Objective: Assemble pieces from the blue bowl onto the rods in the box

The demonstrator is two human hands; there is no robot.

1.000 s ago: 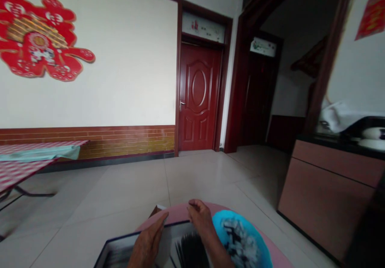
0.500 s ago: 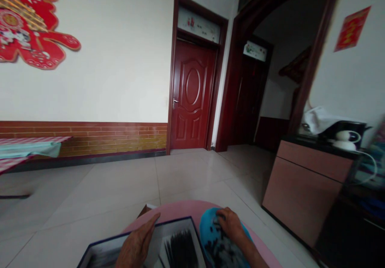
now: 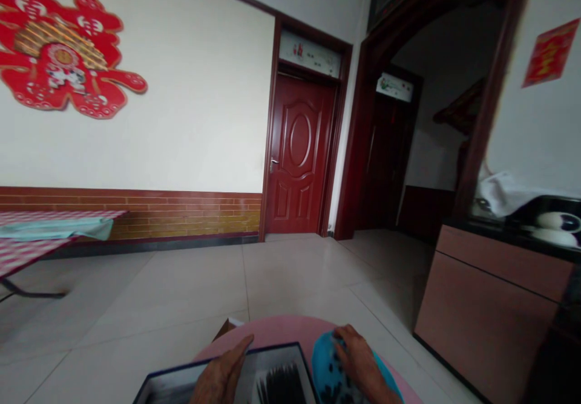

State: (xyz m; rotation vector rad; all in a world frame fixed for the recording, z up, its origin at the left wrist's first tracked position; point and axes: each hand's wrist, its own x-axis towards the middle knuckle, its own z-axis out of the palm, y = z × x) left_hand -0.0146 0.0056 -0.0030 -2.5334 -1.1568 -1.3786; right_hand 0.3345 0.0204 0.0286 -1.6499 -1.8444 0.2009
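A shallow white-lined box (image 3: 265, 351) with a dark blue rim lies at the bottom of the view. Inside it is a bundle of thin black strips (image 3: 285, 384). Over the box's near middle, my left hand (image 3: 221, 372) is held with fingers stretched out and nothing visible in it. To the right of the box is a bright blue round dish (image 3: 321, 355) with small dark pieces in it. My right hand (image 3: 356, 355) reaches over this dish with fingers bent down into it; the fingertips are partly hidden, so whatever they pinch cannot be made out.
Box and dish rest on a pink round table (image 3: 290, 328). A brown carton (image 3: 224, 330) shows behind its edge. At right stands a cabinet (image 3: 490, 295) with a white cloth on top. Far left is a table with a checked cloth (image 3: 31, 256); beyond are tiled floor and a red door (image 3: 302, 150).
The whole view has shifted, so the room, box and dish appear farther right and lower. Both hands keep about the same places over the box and dish.
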